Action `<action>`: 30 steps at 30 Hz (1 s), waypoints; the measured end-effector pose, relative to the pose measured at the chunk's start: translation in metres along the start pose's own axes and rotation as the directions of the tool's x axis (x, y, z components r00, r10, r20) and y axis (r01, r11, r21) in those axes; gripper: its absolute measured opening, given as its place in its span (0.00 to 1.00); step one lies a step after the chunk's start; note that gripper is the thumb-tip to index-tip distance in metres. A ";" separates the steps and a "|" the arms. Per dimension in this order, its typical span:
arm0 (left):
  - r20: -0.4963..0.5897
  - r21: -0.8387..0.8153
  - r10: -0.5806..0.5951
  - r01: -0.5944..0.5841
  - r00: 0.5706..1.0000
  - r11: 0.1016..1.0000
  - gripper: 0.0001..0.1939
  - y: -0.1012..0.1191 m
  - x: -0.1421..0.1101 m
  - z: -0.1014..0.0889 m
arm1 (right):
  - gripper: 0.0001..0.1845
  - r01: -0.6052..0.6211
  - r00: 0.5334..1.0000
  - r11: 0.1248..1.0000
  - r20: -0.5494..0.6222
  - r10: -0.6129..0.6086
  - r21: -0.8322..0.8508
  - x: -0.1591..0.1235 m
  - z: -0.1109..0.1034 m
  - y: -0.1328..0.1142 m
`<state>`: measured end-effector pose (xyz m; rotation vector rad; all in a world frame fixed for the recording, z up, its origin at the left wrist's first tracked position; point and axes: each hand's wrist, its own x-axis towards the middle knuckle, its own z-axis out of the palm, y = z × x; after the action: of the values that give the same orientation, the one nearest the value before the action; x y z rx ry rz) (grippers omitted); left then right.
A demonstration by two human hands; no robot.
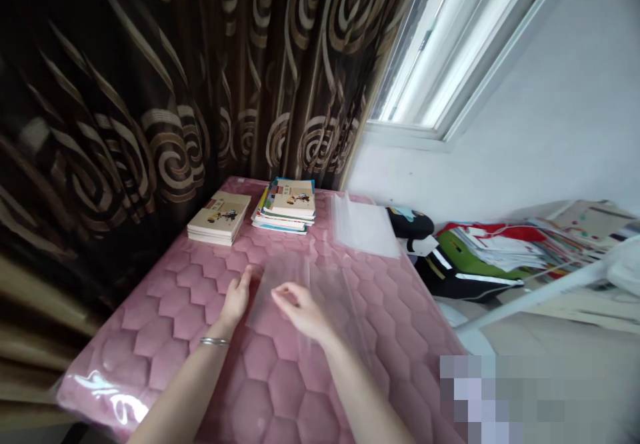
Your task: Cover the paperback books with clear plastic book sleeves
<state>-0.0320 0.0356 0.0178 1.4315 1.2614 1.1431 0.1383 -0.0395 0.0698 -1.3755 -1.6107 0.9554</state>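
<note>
A thin clear plastic sheet (295,297) lies across the middle of the pink quilted mattress (190,337). My left hand (236,299) rests at its left edge, fingertips on or just at the plastic. My right hand (299,311) is over the sheet, with fingers gathered close to the left hand. Whether either hand grips the plastic is hidden. A silver bangle (215,341) circles my left wrist. Farther off lie two stacks of books (219,217) (287,207), and a second clear plastic sheet (363,225) lies to their right.
A dark brown curtain with gold swirls (150,111) hangs along the mattress's far and left sides. To the right, a black bag (465,287) and a pile of papers and folders (505,247) sit below a window (450,51). A white rail (535,297) crosses there.
</note>
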 end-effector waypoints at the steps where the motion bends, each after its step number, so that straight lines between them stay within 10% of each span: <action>1: 0.000 -0.051 -0.035 0.034 0.999 0.998 0.28 -0.001 -0.001 -0.004 | 0.13 0.069 0.997 0.996 0.023 -0.067 -0.060 0.001 0.013 0.001; 6: -0.015 -0.066 -0.033 0.032 0.999 0.997 0.22 -0.010 -0.004 -0.014 | 0.07 0.358 0.929 0.928 0.137 -0.344 -0.102 -0.010 0.047 0.008; 11: -0.011 0.163 0.037 -0.035 0.999 0.986 0.22 -0.014 -0.010 -0.011 | 0.10 0.426 0.904 0.904 0.042 -0.426 -0.006 -0.013 0.030 -0.004; 16: -0.026 0.205 0.055 -0.048 0.998 0.978 0.17 -0.012 -0.013 -0.011 | 0.11 0.177 0.949 0.938 -0.201 -0.243 -0.297 0.002 -0.030 0.014; 20: -0.031 0.214 0.073 -0.064 0.997 0.975 0.14 -0.012 -0.013 -0.012 | 0.13 -0.277 0.886 0.708 -0.458 -0.073 -0.649 0.005 -0.080 0.061; 23: -0.025 0.215 0.076 -0.068 0.997 0.974 0.14 -0.012 -0.013 -0.011 | 0.16 -0.462 0.848 0.631 -0.519 0.107 -0.623 -0.002 -0.098 0.092; 30: -0.042 0.189 0.069 -0.060 0.997 0.980 0.13 -0.012 -0.012 -0.009 | 0.19 -0.391 0.839 0.887 -0.491 0.233 -0.247 -0.011 -0.106 0.121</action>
<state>-0.0441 0.0253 0.0067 1.6016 1.3966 1.1316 0.2836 -0.0299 0.0008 -1.9854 -1.2424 0.4831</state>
